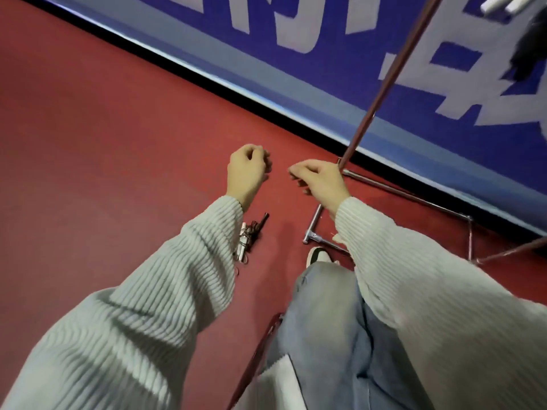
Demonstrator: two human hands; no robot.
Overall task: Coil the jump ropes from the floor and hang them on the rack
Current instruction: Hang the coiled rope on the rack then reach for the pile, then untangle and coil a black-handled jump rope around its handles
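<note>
My left hand (248, 170) and my right hand (321, 180) hang side by side above the red floor, a small gap between them. The fingers of both are curled in, and I see no rope in either. Below my left wrist a bundled jump rope (251, 235) lies on the floor, with a black handle and a pale handle, partly hidden by my sleeve. The rack's metal base (315, 229) stands right of it, and its reddish pole (384, 84) rises past my right hand. A red strand (257, 365) runs along my trouser leg at the bottom.
A blue wall banner (325, 54) with large white characters borders the floor along a black skirting line. The rack's base bars (414, 199) stretch right towards the wall. My shoe (318, 255) stands beside the base. White tubes (503, 4) show at the top right.
</note>
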